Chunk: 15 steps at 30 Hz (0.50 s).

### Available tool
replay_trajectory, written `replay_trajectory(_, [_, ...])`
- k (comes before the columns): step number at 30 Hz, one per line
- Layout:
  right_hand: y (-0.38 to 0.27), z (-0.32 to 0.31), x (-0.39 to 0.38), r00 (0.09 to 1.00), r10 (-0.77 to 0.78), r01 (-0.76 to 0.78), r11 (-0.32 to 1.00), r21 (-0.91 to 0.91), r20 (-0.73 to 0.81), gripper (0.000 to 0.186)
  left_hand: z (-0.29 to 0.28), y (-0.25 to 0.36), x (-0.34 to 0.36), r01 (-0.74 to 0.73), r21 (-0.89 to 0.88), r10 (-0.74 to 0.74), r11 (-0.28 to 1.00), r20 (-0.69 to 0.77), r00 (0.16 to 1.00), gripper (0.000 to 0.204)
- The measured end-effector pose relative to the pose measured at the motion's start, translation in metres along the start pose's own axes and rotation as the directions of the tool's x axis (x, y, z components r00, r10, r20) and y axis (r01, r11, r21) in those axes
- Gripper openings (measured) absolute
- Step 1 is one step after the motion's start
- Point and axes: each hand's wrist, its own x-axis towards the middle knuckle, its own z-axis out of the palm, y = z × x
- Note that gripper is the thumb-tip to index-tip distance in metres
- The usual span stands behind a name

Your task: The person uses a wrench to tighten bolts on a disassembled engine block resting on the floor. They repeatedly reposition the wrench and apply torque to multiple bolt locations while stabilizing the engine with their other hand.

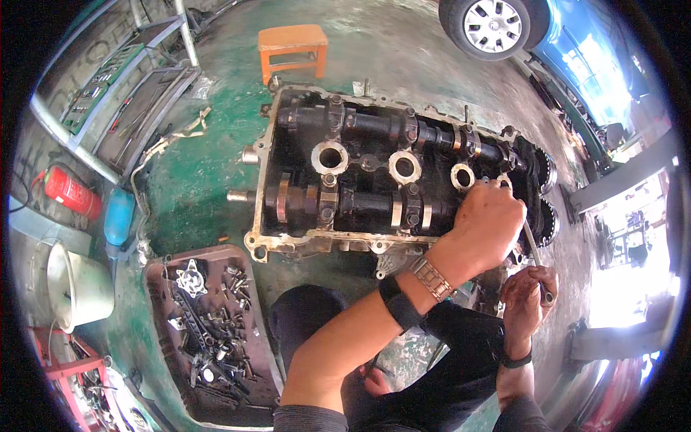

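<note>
An engine cylinder head [360,209] with two dark camshafts, bearing caps and timing sprockets at its right end fills the middle. My left hand [482,227], wearing a metal watch, reaches over its right part, fingers closed round the upper end of a steel wrench [531,242] near the lower camshaft's right end; the wrench's tip is hidden by that hand. My right hand [527,302] is lower at the right, fingers wrapped round the wrench's handle. A dark plastic tray [162,324] of metal parts and bolts sits at the lower left, beside my bent legs.
An orange stool [291,45] stands behind the engine. A tool rack [122,93], red extinguisher [72,193], blue cylinder [117,216] and white bucket [79,288] line the left. A blue car [583,57] and grey metal beams [622,180] are at the right.
</note>
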Motion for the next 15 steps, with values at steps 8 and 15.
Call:
replay_trajectory(8, [-0.005,0.009,0.001,0.999,0.001,-0.001,1.0,0.001,0.045,0.036,-0.006,0.002,0.001,0.018,-0.006,-0.017,1.0,0.038,0.999,0.015])
replay_trajectory(15, [-0.015,0.01,-0.002,0.99,0.015,-0.018,1.0,0.019,0.139,0.028,-0.007,0.004,0.0,0.017,-0.012,-0.017,1.0,-0.015,1.0,0.011])
